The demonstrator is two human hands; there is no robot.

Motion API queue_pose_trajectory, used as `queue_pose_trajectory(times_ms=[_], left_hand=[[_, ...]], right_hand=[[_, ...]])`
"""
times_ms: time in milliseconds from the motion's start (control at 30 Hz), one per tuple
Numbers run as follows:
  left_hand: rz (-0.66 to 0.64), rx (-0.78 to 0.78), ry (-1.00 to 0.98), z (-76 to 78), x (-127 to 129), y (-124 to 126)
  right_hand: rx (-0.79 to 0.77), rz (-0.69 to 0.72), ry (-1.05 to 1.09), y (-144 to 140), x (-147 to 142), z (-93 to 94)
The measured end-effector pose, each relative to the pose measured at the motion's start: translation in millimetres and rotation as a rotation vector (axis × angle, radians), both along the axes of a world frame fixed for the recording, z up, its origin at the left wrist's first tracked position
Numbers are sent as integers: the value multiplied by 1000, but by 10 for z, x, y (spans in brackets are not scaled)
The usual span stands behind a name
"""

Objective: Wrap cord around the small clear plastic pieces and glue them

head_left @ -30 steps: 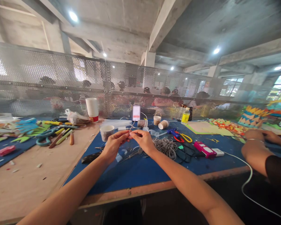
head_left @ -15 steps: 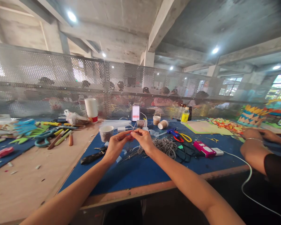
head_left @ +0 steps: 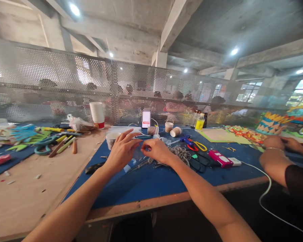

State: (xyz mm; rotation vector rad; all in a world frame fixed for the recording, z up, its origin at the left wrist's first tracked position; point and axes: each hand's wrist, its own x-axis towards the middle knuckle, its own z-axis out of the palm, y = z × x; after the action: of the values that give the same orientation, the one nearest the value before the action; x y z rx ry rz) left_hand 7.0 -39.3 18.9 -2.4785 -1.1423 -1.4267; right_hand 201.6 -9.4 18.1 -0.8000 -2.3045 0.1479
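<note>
My left hand [head_left: 121, 151] hovers over the blue mat [head_left: 151, 183] with its fingers spread, just in front of a paper cup [head_left: 111, 138]. My right hand [head_left: 158, 150] is beside it, fingers curled and pinched on a thin thread too fine to see clearly. A blue stick [head_left: 143, 136] lies just beyond both sets of fingertips. A pile of grey string [head_left: 183, 153] lies right of my right hand, and a twine spool [head_left: 153, 130] stands behind.
On the mat are yellow-handled scissors [head_left: 199, 146], a pink device [head_left: 218, 158] with a white cable [head_left: 265, 196], a black cutter [head_left: 94, 167] and a phone [head_left: 146, 119]. A co-worker's arm [head_left: 274, 161] rests at the right. A perforated metal screen [head_left: 65, 90] closes the back.
Both hands dropped from a raised pinch toward the mat. My left hand's fingers opened and spread; the right hand stayed curled. The view tilted slightly.
</note>
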Motion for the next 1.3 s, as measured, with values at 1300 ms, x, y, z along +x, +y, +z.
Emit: queue_pose_trajectory(times_ms=[1300], left_hand=[[3,-537,-462,-160,-38,124]], right_hand=[[493,-225,-133,34,30,15]])
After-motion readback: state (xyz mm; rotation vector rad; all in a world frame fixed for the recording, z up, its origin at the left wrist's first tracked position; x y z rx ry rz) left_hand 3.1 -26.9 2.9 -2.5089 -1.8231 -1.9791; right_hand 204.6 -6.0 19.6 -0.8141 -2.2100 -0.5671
